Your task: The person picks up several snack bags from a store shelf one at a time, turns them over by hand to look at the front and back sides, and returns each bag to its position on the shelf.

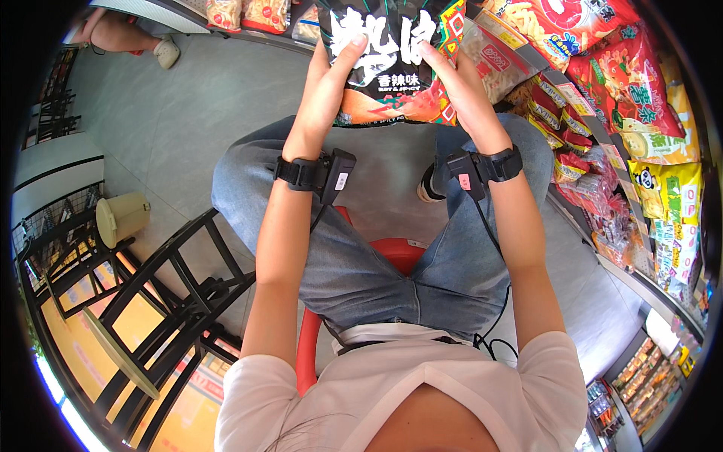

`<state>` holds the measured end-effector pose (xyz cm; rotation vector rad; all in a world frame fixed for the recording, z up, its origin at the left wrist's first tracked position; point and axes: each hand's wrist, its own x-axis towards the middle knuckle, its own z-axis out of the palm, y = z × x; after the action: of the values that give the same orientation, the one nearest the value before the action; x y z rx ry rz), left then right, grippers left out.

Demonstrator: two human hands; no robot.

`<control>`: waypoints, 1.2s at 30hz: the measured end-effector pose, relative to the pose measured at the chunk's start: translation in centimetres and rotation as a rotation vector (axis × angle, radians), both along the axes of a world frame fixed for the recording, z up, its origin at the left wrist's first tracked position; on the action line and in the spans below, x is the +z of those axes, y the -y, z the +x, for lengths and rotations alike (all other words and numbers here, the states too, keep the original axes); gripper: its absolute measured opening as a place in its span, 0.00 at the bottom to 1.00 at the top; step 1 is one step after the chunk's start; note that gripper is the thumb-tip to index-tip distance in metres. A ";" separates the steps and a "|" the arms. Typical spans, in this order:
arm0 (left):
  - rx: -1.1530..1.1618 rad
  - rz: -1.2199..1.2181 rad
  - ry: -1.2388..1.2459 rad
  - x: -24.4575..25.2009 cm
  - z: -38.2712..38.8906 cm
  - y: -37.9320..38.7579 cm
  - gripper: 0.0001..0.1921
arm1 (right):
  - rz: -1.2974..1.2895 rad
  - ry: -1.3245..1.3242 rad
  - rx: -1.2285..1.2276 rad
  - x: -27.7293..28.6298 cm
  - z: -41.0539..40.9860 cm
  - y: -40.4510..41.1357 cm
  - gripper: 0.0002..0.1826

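Both my hands hold a black snack bag [390,68] with white lettering and a red and orange lower edge, near the top of the view. My left hand [333,85] grips its left side, thumb on the front. On the right side my right hand [463,90] does the same, thumb also on the front; the fingers behind the bag are hidden. Each wrist wears a black strap with a small black box. Below the bag are my knees in blue jeans [361,271], with grey floor between them.
Shelves to the right carry red snack bags [627,85] and yellow bags [666,189]. Packaged snacks [267,14] line a shelf at the top. I sit on a red plastic stool [308,350]. Black metal frames [175,282] and a beige bin [121,217] stand left. Another person's leg [121,34] shows top left.
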<state>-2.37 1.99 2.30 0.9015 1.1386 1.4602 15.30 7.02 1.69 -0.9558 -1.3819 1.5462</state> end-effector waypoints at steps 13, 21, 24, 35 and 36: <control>0.073 0.094 -0.003 0.0 0.0 -0.1 0.24 | 0.013 0.145 0.096 0.2 0.4 -0.1 0.22; 0.122 0.117 0.008 -0.1 0.1 -0.2 0.21 | 0.045 0.109 0.068 0.2 0.1 -0.1 0.25; 0.129 0.108 0.031 -0.1 0.1 -0.2 0.21 | 0.128 0.069 0.025 0.2 0.0 -0.3 0.27; 0.054 0.067 0.046 -0.1 0.1 -0.1 0.21 | 0.101 0.086 -0.001 0.7 0.3 0.0 0.26; 0.047 0.061 0.053 -0.1 0.1 -0.1 0.21 | 0.101 0.086 -0.001 0.5 0.4 -0.1 0.26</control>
<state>-2.24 2.06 2.23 0.8782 1.0877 1.5556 15.67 7.09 2.22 -0.9705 -1.5051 1.4345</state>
